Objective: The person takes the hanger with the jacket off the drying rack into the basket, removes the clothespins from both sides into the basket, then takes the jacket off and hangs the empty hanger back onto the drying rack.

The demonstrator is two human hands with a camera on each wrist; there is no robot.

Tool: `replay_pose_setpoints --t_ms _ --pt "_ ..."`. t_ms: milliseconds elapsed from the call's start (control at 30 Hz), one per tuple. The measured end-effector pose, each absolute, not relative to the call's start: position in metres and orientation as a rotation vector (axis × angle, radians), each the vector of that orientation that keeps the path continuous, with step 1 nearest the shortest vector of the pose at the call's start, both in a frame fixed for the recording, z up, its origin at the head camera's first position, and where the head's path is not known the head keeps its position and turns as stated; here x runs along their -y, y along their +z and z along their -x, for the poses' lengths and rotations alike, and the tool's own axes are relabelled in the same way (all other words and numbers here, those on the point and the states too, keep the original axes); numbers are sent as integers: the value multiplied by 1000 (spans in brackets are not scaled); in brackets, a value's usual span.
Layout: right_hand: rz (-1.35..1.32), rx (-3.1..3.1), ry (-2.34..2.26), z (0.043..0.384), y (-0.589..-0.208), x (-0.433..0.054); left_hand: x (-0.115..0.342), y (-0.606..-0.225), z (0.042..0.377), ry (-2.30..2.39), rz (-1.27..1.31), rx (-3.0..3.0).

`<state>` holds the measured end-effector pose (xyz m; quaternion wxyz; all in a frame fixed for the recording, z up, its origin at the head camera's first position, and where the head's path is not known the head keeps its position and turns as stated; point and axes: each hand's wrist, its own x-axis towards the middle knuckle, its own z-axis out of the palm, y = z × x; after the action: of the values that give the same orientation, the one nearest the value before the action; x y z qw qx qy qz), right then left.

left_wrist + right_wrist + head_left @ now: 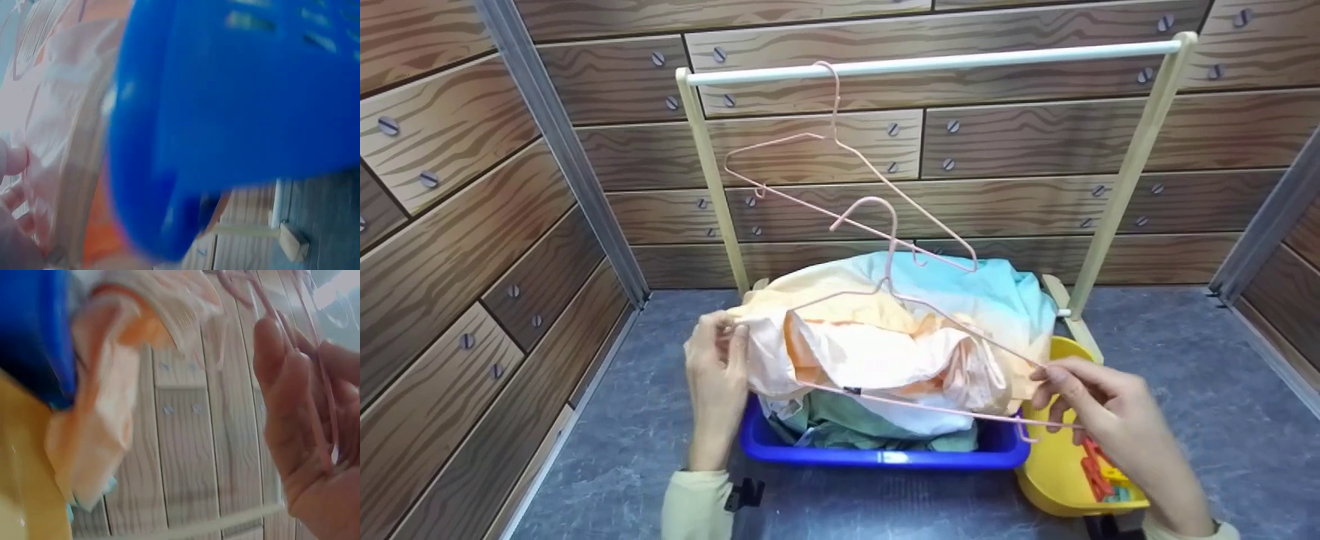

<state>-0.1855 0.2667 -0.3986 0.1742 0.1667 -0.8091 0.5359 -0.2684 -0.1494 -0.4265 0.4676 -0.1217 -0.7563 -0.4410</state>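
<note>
My right hand [1099, 401] pinches the right end of a pink wire hanger [960, 324]; the right wrist view shows its wires passing between the fingers. The hanger's left part runs into the opening of a garment [877, 356] that fades from pale orange to turquoise, and its left end is hidden in the cloth. My left hand [716, 367] grips the left edge of this garment, thumb towards me. Below lies a blue basket [885, 457], with green cloth [855, 420] inside it and the garment spread above.
A second pink hanger [900, 191] hangs from the white bar [997, 58] of a wooden rack [1132, 165] at the back. To the right of the basket stands a yellow tub [1046, 480] with several colourful clothespins [1099, 472]. Wood-patterned walls [472, 247] enclose the grey floor [607, 442].
</note>
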Motion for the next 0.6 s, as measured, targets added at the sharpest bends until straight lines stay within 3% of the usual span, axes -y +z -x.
replay_pose_setpoints --t_ms 267,600 --pt "-433 2190 1428 184 -406 -261 135 -432 276 -636 444 1959" --pt "-436 2175 1455 186 -405 -270 142 -433 279 -504 686 2053"
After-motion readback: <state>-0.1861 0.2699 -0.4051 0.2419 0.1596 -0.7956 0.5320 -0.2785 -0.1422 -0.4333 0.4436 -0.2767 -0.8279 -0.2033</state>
